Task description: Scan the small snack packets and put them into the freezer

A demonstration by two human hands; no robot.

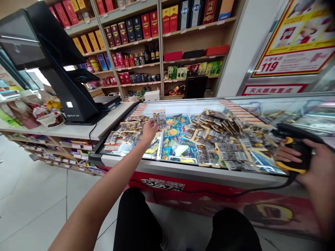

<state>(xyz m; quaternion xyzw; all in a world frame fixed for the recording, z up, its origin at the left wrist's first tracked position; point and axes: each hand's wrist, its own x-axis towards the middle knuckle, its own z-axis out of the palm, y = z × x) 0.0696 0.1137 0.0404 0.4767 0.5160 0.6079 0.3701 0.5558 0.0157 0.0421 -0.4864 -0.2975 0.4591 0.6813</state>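
Head view: I'm watching over a freezer (167, 168).
Left hand (149, 130): pinching one packet (162, 120) by its edge.
Packet: showing left of the large pile (222, 139).
Right hand (312, 162): curling around a scanner (300, 150).
Handling: I'm judging edge-only pinching best, leaving print uncovered.

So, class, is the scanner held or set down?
Held: the right hand grips the scanner, its fingers curled round the handle.
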